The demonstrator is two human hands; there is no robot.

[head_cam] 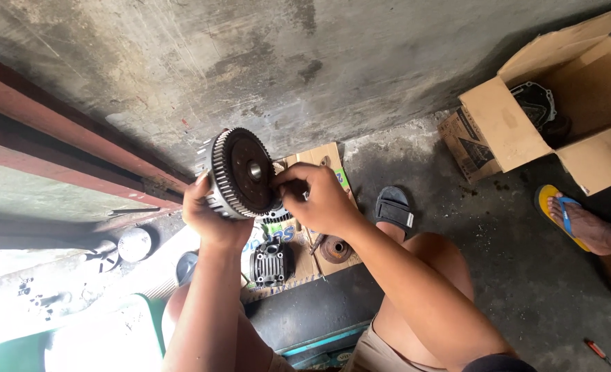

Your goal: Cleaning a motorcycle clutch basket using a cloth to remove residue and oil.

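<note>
1. In the centre of the frame the left hand (pixel 212 217) cups the toothed rim of a round clutch drum (pixel 240 172), fingers wrapped behind it, so the dark flat face tilts toward the camera.
2. The right hand (pixel 319 200) is pinched narrow, fingertips together at the drum's right edge on some small part too hidden to name.
3. To do this well, I judge the drum wants a steady grip by the rim, and the fingertip work wants light, square pressure, not force.
4. The drum is dull grey metal with fine even teeth and a bright hub hole at its middle.
5. Below the hands, a finned engine cylinder (pixel 271 262) and a rusty brown disc (pixel 336 248) lie on a flattened cardboard sheet (pixel 329 158).
6. At upper right an open cardboard box (pixel 519 131) stands on rough, stained concrete; another person's sandalled foot (pixel 581 224) rests below it.
</note>
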